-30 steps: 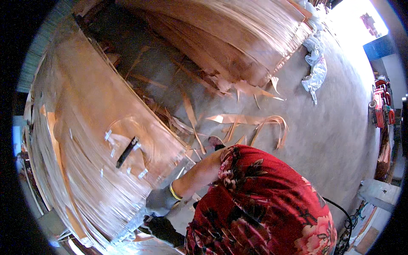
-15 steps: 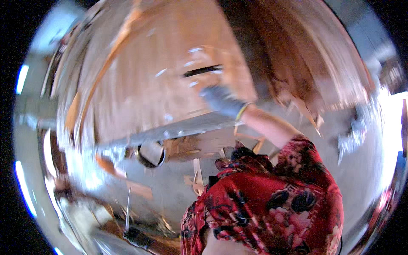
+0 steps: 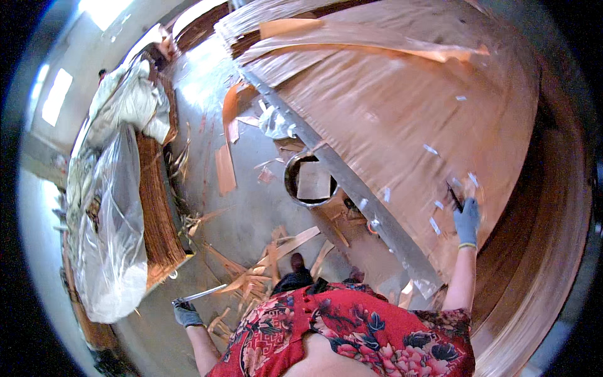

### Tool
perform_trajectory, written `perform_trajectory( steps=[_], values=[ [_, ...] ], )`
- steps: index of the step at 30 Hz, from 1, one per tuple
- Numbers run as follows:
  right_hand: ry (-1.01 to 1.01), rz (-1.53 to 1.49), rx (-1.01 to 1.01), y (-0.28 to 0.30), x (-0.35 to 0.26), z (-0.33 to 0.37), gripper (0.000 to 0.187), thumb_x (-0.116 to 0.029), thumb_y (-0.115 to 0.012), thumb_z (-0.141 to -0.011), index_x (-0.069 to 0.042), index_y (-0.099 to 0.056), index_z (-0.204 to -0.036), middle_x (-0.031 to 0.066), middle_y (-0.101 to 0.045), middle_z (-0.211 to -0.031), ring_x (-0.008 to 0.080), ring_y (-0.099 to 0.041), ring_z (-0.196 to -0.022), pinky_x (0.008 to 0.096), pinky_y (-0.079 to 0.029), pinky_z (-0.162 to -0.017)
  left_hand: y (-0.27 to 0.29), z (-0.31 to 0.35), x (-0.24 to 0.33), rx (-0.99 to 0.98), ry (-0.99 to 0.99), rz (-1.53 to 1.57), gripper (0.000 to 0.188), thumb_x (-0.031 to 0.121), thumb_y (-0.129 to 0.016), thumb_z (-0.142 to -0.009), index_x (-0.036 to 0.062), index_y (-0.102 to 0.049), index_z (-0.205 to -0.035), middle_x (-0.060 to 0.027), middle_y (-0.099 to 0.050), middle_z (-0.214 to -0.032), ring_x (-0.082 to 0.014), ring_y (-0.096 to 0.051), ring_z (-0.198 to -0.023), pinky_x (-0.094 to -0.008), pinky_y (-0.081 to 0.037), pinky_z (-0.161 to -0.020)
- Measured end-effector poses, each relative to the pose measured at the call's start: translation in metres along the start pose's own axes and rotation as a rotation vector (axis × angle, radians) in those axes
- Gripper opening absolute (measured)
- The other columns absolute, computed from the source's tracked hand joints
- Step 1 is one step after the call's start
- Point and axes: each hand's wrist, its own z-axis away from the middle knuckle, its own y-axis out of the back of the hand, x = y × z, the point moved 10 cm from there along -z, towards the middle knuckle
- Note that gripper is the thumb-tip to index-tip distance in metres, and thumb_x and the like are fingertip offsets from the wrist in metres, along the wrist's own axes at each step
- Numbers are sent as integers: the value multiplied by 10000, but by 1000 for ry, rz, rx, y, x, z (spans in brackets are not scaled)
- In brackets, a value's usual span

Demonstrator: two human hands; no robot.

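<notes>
My left hand (image 3: 187, 314), in a grey glove, is closed on a long thin metal blade (image 3: 204, 293) low at the left, held out over the floor. My right hand (image 3: 467, 221), gloved in blue-grey with a yellow cuff, lies on a wide brown wood veneer sheet (image 3: 389, 125) at the right. Its fingers look stretched out, beside the lower end of a narrow dark slot (image 3: 455, 197) in the sheet. Several small white tape pieces (image 3: 434, 226) are scattered around that slot.
A grey bench edge (image 3: 352, 182) runs along the sheet. Beside it stands a round bin (image 3: 314, 181). Veneer scraps (image 3: 254, 276) litter the floor near my feet. At left, a veneer stack (image 3: 154, 207) is partly under clear plastic (image 3: 113, 232). More veneer (image 3: 540, 251) lies at far right.
My view has swung, so the sheet now lies to the right. My right hand is now right beside the slot. The left hand still holds the blade.
</notes>
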Motion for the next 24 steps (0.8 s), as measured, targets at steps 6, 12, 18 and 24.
perform_trajectory(
  steps=[6,12,18,24],
  values=[
    [-184,-561,87,-10,-56,-23,234,-134,-550,-777,-22,-517,-980,106,-568,-756,248,-541,-593,369,-441,-535,-2,-9,-57,346,78,-19,178,311,-542,-880,203,-590,-748,42,-580,-661,-103,-494,-563,-255,-384,-540],
    [-458,-1052,-150,-107,-237,-25,161,-213,-620,-822,-60,-575,-836,-6,-543,-662,73,-460,-486,220,-359,-419,-135,-149,-26,0,-170,-581,175,183,-576,-876,64,-654,-774,8,-633,-765,-102,-540,-656,-271,-441,-552],
    [-90,-372,-39,-110,-365,-64,238,-268,-544,-865,-54,-560,-968,156,-596,-779,305,-585,-722,415,-454,-632,-520,-106,-1,-869,-652,-826,89,65,-660,-782,12,-672,-854,-92,-660,-919,-250,-617,-934,-377,-434,-892],
    [-139,-94,76,-116,-345,-121,255,-284,-536,-856,-77,-548,-1003,205,-588,-936,401,-564,-829,500,-446,-693,-713,13,21,-1674,-814,-617,101,-2,-648,-706,47,-668,-792,-104,-646,-815,-375,-533,-1090,-435,-394,-953]
  ],
)
